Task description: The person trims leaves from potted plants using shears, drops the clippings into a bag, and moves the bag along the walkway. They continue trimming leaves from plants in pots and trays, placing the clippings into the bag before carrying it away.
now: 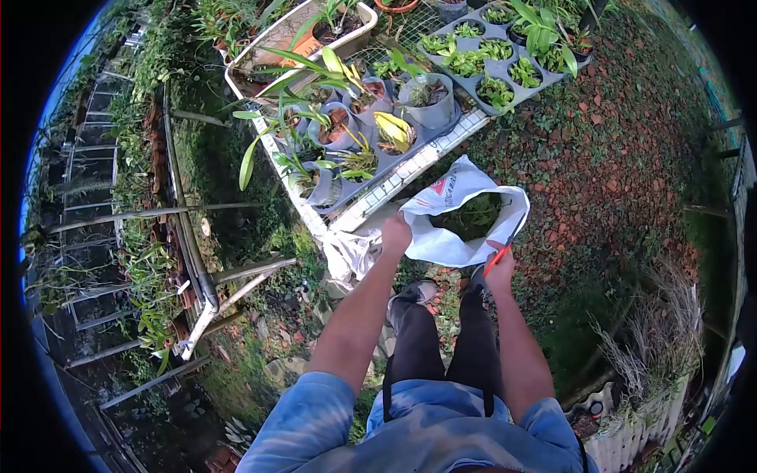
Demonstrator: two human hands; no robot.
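Note:
A white plastic bag [451, 251] with red print hangs open in front of my legs. Green cuttings or leaves [479, 214] show in its dark inside. My left hand [397, 234] is closed on the left part of its rim. On the right, my right hand [498, 270] grips the near right rim. The same hand holds a slim tool with a red handle [497, 258], apparently scissors; its dark tip points up along the bag, and its full shape is partly hidden by the fingers.
Ahead stands a white-edged mesh bench [410, 167] with potted orchids, a grey seedling tray [505, 76] and a beige planter [236, 67]. White crumpled plastic [347, 256] hangs at its corner. Racks of plants [118, 236] line the left; dry stems [654, 331] stand at right.

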